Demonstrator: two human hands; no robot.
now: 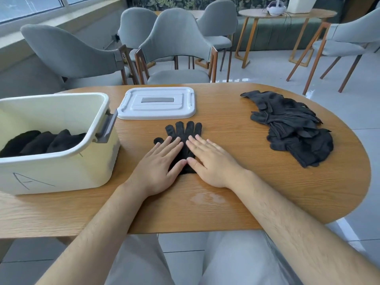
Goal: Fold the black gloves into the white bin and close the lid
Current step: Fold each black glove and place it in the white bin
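The left hand (pixel 158 163) lies flat and wide on a black glove (pixel 183 130). All its fingers are straight and it grips nothing. The right hand (pixel 207 159) lies just beside it in the same way, flat and wide, and presses down on the same glove. The two thumb tips are very close together over the middle of the glove, and I cannot tell if they touch.

I see the glove lying flat on the wooden surface (pixel 226 202). Its fingers point away from me, toward the lid (pixel 157 103). Its thumb sticks out to the left, past the left hand's fingertips. Both hands hide the wrist end of the glove.

The white bin (pixel 61 167) stands on the left part of the surface, and its top is open. Folded black gloves (pixel 41 140) sit side by side inside it. A grey handle (pixel 108 128) is on the bin's right end, and a big letter A (pixel 28 181) is drawn on its front wall.

The lid lies flat on the surface beyond the glove, close by the bin's handle and apart from the glove.

A pile of loose black gloves (pixel 292 128) lies on the right part of the surface, well apart from both hands. Grey chairs (pixel 176 44) stand behind the surface, and I see a small round table (pixel 285 14) farther back.
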